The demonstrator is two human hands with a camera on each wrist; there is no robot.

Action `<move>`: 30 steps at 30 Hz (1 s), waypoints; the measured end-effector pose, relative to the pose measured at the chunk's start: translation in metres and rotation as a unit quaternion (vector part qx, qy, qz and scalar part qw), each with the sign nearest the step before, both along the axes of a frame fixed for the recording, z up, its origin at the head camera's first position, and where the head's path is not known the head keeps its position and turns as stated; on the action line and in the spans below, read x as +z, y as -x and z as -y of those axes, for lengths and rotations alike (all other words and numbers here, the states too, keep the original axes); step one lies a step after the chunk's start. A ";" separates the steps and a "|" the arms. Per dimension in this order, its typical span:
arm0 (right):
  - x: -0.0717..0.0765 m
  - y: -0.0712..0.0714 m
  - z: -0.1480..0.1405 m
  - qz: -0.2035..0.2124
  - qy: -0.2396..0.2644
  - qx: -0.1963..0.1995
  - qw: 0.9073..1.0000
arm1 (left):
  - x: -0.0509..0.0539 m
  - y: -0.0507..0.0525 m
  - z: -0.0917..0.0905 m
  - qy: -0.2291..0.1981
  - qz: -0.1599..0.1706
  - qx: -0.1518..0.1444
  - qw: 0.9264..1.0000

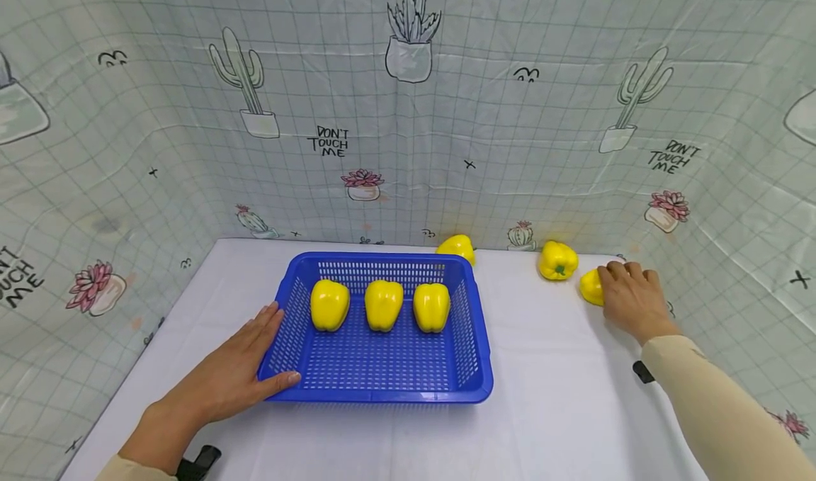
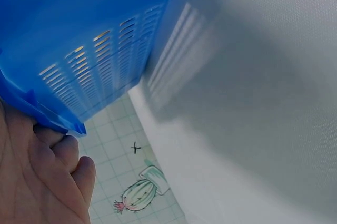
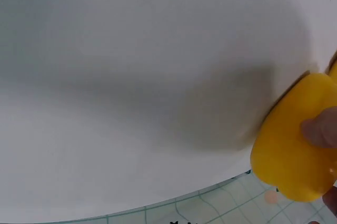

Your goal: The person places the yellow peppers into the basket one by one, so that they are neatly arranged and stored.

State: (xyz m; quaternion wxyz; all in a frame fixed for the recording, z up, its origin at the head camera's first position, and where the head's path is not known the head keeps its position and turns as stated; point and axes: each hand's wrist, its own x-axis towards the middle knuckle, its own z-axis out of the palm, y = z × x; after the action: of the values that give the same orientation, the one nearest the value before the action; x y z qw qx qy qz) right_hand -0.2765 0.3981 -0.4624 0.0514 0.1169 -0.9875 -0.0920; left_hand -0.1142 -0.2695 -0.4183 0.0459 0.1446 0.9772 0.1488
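Note:
A blue plastic basket (image 1: 376, 397) sits on the white table, with three yellow bell peppers in a row inside, the middle one (image 1: 384, 305) among them. Along the basket's left side lies my left hand (image 1: 232, 368), its fingers extended against the rim and its thumb over the front left corner. The left wrist view shows those fingers at the rim's outer side. At the far right, my right hand (image 1: 634, 300) grips a yellow bell pepper (image 3: 292, 139) that is close to the table; its fingers partly cover it.
Another yellow bell pepper (image 1: 557, 261) stands left of my right hand, near the back edge. One more bell pepper (image 1: 460, 246) lies behind the basket's back right corner, partly hidden by the rim. A patterned cloth (image 1: 433, 127) hangs around the table's back and sides.

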 end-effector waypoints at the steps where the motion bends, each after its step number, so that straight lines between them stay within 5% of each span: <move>1: 0.000 0.000 -0.001 0.001 -0.002 0.007 1.000 | 0.000 0.000 0.000 0.001 0.000 0.000 1.000; 7: -0.002 -0.002 -0.002 -0.012 0.023 0.020 0.999 | 0.001 -0.001 0.001 -0.001 -0.002 -0.001 1.000; 14: -0.004 0.000 0.001 -0.041 0.073 -0.065 0.994 | 0.003 -0.002 0.000 -0.004 -0.001 -0.001 1.000; 21: -0.004 0.001 0.006 -0.005 0.082 -0.135 0.987 | 0.001 -0.001 0.000 -0.001 0.000 -0.001 1.000; 30: -0.006 0.003 0.017 0.023 0.090 -0.139 0.986 | -0.001 0.000 0.001 0.001 -0.002 0.000 1.000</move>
State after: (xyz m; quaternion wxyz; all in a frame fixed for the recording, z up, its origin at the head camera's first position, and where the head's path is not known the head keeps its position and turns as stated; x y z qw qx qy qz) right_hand -0.2799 0.3810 -0.4684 0.0258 -0.0248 -0.9993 -0.0063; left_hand -0.1138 -0.2705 -0.4194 0.0442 0.1450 0.9773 0.1479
